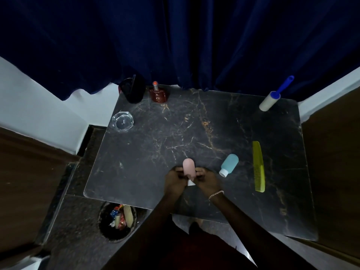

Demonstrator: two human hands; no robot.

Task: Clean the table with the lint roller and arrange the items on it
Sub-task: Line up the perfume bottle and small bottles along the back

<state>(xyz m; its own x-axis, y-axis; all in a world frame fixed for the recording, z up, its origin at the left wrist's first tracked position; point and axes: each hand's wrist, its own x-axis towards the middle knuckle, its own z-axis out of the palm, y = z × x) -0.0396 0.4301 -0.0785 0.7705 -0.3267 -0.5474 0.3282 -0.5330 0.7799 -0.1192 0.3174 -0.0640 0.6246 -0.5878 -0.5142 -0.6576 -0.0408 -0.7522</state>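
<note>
Squeeze bottles: two. Pink one at 6 o'clock, blue one at 5 o'clock.
Lint roller: one, 1 o'clock.
Comb: one, yellow-green, 4 o'clock.
Perfume bottle: one, 11 o'clock.
Glass ashtray: one, 10 o'clock.
Black cup: one, 11 o'clock.
Hands: two, left, right.
Tabletop: one.
</note>
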